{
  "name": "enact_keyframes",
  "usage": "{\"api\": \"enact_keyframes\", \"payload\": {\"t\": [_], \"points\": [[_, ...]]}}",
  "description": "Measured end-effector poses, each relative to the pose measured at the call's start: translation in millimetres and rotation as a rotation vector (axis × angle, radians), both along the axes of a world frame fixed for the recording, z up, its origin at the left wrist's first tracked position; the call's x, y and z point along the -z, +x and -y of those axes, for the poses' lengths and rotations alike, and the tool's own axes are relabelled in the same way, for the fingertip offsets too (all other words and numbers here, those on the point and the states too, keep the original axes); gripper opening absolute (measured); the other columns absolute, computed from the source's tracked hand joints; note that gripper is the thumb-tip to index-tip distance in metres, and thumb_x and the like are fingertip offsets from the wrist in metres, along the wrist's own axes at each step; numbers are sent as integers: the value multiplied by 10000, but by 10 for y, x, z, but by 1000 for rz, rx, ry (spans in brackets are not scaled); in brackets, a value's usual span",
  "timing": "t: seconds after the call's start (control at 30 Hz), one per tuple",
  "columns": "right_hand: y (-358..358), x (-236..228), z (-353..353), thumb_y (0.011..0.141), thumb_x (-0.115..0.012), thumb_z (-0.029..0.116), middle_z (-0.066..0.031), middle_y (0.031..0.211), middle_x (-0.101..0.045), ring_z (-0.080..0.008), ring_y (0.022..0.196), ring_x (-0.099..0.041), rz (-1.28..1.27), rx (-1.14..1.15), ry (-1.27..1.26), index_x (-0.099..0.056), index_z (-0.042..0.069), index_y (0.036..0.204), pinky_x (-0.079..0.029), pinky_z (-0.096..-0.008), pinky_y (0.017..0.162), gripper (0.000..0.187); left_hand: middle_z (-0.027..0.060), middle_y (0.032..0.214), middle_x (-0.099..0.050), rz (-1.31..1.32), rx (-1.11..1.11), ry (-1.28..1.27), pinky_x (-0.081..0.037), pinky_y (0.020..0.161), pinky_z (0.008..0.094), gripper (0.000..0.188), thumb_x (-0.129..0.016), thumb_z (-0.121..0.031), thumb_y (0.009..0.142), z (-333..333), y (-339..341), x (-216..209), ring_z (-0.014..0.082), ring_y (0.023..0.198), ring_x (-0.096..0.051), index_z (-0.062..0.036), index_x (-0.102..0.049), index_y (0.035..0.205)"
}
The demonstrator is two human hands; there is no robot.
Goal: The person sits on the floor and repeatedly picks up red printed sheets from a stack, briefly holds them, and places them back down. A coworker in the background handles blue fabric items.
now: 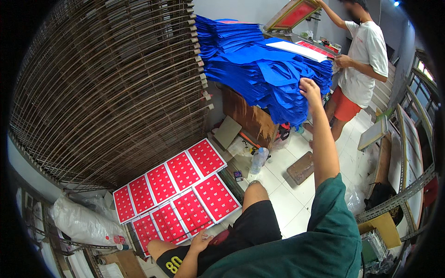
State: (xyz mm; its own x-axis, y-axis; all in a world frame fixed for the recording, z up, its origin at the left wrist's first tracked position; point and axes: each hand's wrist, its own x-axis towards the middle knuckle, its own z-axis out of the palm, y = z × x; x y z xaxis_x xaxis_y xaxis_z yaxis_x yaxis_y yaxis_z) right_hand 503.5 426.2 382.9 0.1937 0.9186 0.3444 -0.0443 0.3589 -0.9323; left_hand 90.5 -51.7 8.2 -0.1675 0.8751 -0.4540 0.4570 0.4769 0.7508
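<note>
Head cam, 1 view: wide fisheye, L unit of pair, head-worn by someone here in the rm. Faces down & fwd; upright, unmirrored. Dark round rim; edges bow there, e.g. tall brown thin-barred rack (199,60), L. Nearest lens: wearer's dark green cloth sleeve (330,204), lower R-ctr. Mid-dist.: red-and-white patterned rectangular sheets (183,170), lower L-ctr, seen from above. Farther: layered blue fabric stack (252,67), upper ctr; standing person in white T-shirt & red shorts (368,51), upper R, seen obliquely.

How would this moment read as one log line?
right hand: by blue fabric stack, contact unclear | left hand: over black shorts, near red-printed sheets | co-worker's hand: on framed screen
</note>
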Motion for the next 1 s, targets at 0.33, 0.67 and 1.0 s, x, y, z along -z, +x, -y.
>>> {"api": "enact_keyframes", "payload": {"t": [0.33,0.67,1.0], "points": [[230,-119,-184,827,-617,332,-17,640,-554,-83,617,-479,-28,714,366,-613,21,794,-394,-240,540,313,158,1007,-605,-27,1,1,-487,775,338,661,-675,-414,744,30,5,7,249,881,-611,-44,-450,1243],[1091,-506,-1036,806,-561,474,-319,1228,-328,-415,1055,-492,-967,-11,167,52,27,1374,-456,-454,883,948,145,986,-596,-49,-34,-21,-484,755,308,632,-699,-367,740,30,60,-186,205,846,-605,-37,-463,1225],[1286,-523,-1159,825,-493,506,-235,1344,-292,-350,1180,-418,-934,-156,-54,-187,-43,1330,-355,-498,969,806,151,951,-615,-110,-16,34,-492,758,333,608,-680,-379,748,79,101,-318,230,828,-616,-30,-479,1203]]}}
